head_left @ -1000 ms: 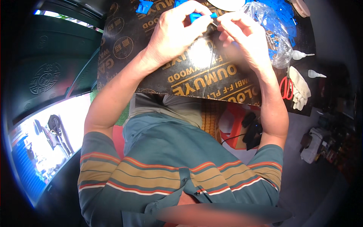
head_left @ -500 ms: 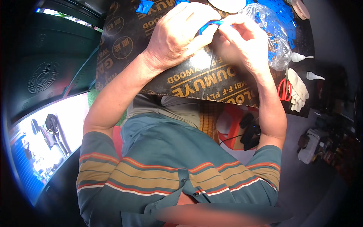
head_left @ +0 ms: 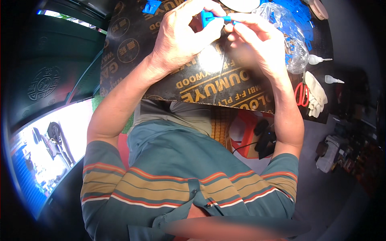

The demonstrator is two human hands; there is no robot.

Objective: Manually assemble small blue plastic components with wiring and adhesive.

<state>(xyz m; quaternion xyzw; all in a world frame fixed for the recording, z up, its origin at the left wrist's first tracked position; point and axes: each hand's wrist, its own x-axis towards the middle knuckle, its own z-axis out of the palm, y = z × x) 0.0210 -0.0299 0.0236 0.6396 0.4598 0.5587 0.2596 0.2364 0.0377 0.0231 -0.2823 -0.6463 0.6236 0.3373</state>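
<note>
Over the far part of the dark printed board, my left hand [head_left: 177,42] pinches a blue plastic part [head_left: 206,18] between thumb and fingers. The part has a wide flat end, and a narrow blue end reaches toward my right hand [head_left: 261,42]. My right thumb and index finger close around that narrow end. A bit of blue also shows by the right thumb; whether it belongs to the same part I cannot tell. Another blue plastic piece [head_left: 151,6] lies on the board beyond my left hand.
A clear plastic bag [head_left: 296,52] of small metal pieces lies beside my right hand, with a heap of blue parts [head_left: 295,12] behind it. Red-handled scissors [head_left: 298,94], a pale glove [head_left: 316,96] and two small white nozzle-tipped pieces [head_left: 316,60] sit along the right edge.
The blue part has turned in my left hand, so its wide end shows more and its narrow end points right. The left fingers have shifted up and left, slightly farther from the right hand.
</note>
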